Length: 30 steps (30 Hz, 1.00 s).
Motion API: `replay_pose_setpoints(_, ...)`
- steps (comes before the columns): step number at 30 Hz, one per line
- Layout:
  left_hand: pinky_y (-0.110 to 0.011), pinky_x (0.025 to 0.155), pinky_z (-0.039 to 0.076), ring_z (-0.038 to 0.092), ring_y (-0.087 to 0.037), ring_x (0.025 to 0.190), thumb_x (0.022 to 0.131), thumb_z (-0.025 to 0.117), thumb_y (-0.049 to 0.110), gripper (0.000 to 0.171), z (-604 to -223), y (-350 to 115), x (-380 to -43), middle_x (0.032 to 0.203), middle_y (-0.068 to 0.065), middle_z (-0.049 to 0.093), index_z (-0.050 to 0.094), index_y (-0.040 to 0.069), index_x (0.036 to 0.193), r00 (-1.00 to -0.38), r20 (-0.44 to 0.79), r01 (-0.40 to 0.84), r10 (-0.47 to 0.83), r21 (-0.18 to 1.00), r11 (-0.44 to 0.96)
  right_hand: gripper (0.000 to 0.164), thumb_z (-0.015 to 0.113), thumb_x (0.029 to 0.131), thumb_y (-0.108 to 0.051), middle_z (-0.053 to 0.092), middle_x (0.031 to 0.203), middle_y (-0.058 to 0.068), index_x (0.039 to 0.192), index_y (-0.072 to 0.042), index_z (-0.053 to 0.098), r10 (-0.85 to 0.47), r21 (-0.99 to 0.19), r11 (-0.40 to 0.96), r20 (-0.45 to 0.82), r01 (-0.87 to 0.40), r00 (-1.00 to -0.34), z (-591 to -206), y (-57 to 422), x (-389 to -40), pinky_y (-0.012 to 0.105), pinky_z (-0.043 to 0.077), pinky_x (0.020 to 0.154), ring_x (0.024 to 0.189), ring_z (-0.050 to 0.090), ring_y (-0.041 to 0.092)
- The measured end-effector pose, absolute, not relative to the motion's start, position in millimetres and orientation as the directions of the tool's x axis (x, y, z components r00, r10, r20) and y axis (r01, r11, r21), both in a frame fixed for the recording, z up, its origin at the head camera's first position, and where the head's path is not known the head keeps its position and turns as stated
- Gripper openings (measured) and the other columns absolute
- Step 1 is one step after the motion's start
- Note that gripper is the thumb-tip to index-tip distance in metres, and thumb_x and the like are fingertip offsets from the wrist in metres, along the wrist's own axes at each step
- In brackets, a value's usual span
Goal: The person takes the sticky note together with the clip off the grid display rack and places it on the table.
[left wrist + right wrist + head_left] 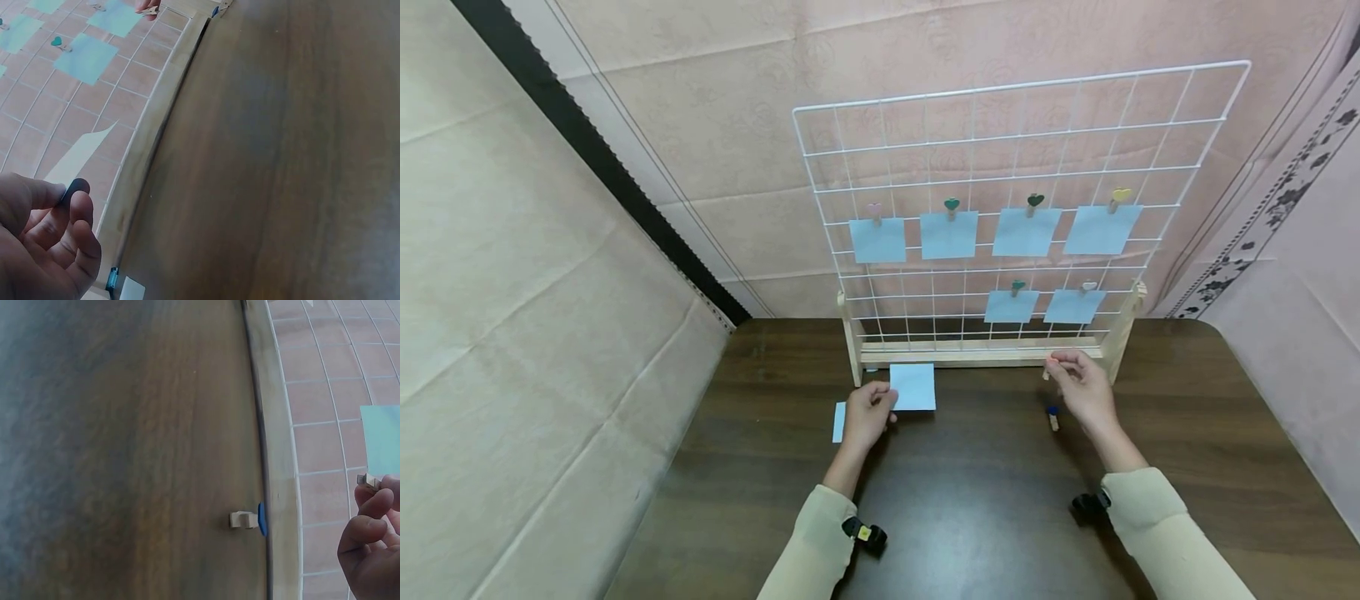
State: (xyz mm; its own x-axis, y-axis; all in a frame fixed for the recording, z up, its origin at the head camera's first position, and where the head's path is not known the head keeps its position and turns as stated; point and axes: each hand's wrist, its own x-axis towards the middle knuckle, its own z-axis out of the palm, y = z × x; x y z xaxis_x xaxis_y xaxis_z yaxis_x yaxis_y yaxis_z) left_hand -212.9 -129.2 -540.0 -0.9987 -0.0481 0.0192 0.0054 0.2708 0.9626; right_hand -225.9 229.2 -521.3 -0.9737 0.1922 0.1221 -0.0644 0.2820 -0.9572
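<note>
So the left hand (871, 410) has a square blue note (914, 386) pinched between thumb and fingers by one side, with the rest of the sheet sticking out to the right of the fingertips, just in front of the rack's wooden base (970, 358). The right hand (1082, 392), well apart from it, has a small wooden peg (369, 482) in a fingertip pinch near the base's right end. Fingers cover its top, so I can't really make out the decoration. A blue-topped peg (1053, 419) lies on the bench (970, 500) close to that hand, and a blue slip (838, 422) pokes out beside the left one. On the white wire grid (1030, 86), six clipped notes (949, 236) hang, four above two.
</note>
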Motion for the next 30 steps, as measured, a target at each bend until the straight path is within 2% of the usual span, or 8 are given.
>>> replay_pose_setpoints(3,-0.023,0.054,0.051,0.066,-0.012,0.063,0.104,0.067,0.013,0.024,-542,-131,-210,0.099,-0.012,0.077,0.074,-0.001,0.121,-0.999,0.007,-0.007,-0.052,0.962,0.273,0.033,0.064,0.107,-0.019,0.076,0.104,0.004,0.124,0.01,0.064,0.196,-0.955,0.291,0.114,-0.053,-0.974,-524,232,-224,0.022,0.053,0.062,0.073,0.063,0.012)
replay_pose_setpoints(8,-0.025,0.051,0.051,0.066,-0.013,0.062,0.103,0.068,0.013,0.024,-546,-133,-206,0.094,-0.011,0.076,0.074,-0.002,0.12,-0.998,0.006,-0.01,-0.057,0.962,0.271,0.034,0.065,0.107,-0.02,0.075,0.113,0.019,0.126,0.009,0.066,0.206,-0.95,0.311,0.1,-0.032,-0.974,-527,236,-221,0.021,0.052,0.06,0.072,0.063,0.01)
replay_pose_setpoints(10,-0.024,0.051,0.051,0.065,-0.013,0.061,0.103,0.068,0.013,0.024,-548,-134,-206,0.093,-0.011,0.077,0.074,-0.002,0.121,-0.998,0.004,-0.013,-0.064,0.963,0.27,0.034,0.065,0.107,-0.02,0.075,0.115,0.019,0.126,0.009,0.066,0.209,-0.951,0.308,0.098,-0.03,-0.973,-527,238,-220,0.022,0.052,0.059,0.07,0.062,0.01)
replay_pose_setpoints(12,-0.024,0.05,0.051,0.065,-0.013,0.061,0.103,0.068,0.013,0.025,-551,-134,-205,0.092,-0.01,0.077,0.074,-0.002,0.121,-0.997,0.001,-0.018,-0.071,0.964,0.267,0.035,0.065,0.107,-0.019,0.076,0.111,0.014,0.127,0.009,0.066,0.21,-0.953,0.302,0.092,-0.025,-0.973,-528,240,-219,0.022,0.051,0.057,0.068,0.062,0.01)
replay_pose_setpoints(17,-0.024,0.048,0.05,0.065,-0.015,0.059,0.103,0.067,0.013,0.025,-555,-136,-202,0.088,-0.01,0.076,0.074,-0.002,0.122,-0.997,-0.016,-0.036,-0.077,0.962,0.271,0.037,0.067,0.106,-0.021,0.075,0.095,-0.013,0.126,0.01,0.066,0.22,-0.957,0.289,0.067,-0.001,-0.973,-530,243,-215,0.022,0.05,0.056,0.065,0.06,0.008)
replay_pose_setpoints(21,-0.024,0.048,0.05,0.064,-0.014,0.058,0.103,0.067,0.013,0.026,-557,-136,-199,0.087,-0.007,0.076,0.074,-0.001,0.123,-0.996,-0.034,-0.059,-0.087,0.953,0.296,0.038,0.068,0.106,-0.023,0.072,0.092,-0.023,0.126,0.009,0.066,0.225,-0.959,0.284,0.051,0.016,-0.973,-532,245,-212,0.021,0.051,0.058,0.067,0.059,0.004)
replay_pose_setpoints(26,-0.024,0.047,0.049,0.062,-0.012,0.056,0.103,0.067,0.014,0.025,-558,-136,-197,0.086,-0.006,0.076,0.074,-0.001,0.122,-0.994,-0.042,-0.07,-0.097,0.948,0.312,0.04,0.067,0.106,-0.028,0.071,0.095,-0.025,0.127,0.007,0.066,0.224,-0.952,0.305,0.03,0.041,-0.974,-537,248,-210,0.022,0.051,0.06,0.07,0.06,0.005)
replay_pose_setpoints(30,-0.025,0.044,0.049,0.061,-0.012,0.053,0.102,0.067,0.012,0.025,-560,-137,-195,0.086,-0.008,0.077,0.074,-0.002,0.121,-0.993,-0.048,-0.079,-0.107,0.949,0.304,0.042,0.066,0.106,-0.029,0.074,0.096,-0.02,0.127,0.007,0.066,0.219,-0.947,0.316,0.016,0.055,-0.976,-539,250,-209,0.024,0.052,0.062,0.073,0.061,0.006)
